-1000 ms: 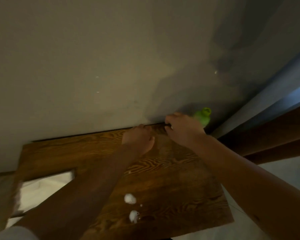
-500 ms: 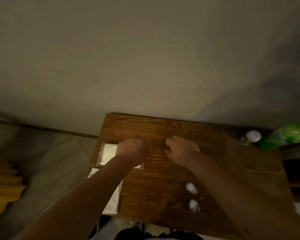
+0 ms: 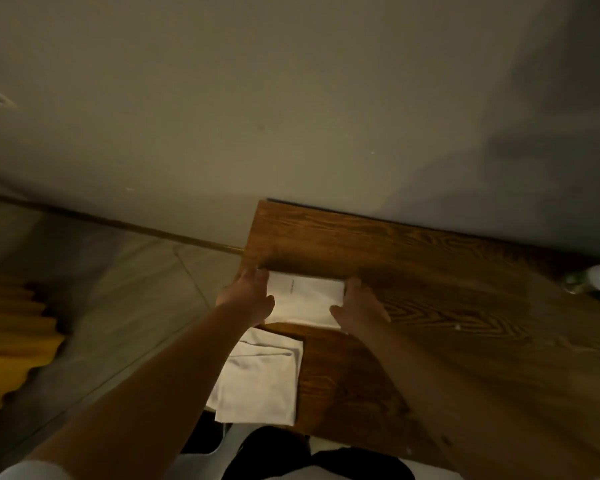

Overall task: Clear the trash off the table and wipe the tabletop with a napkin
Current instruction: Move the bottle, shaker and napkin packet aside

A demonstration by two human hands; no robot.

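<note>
Both hands hold a white napkin pack [image 3: 305,299] at the left edge of the wooden table [image 3: 430,271], about midway along that edge. The left hand [image 3: 248,299] grips its left end and the right hand [image 3: 359,308] its right end, fingers curled round the ends. A loose napkin [image 3: 260,379] lies at the near left corner, partly overhanging the edge. A green bottle [image 3: 593,284] with a white cap lies at the far right edge.
</note>
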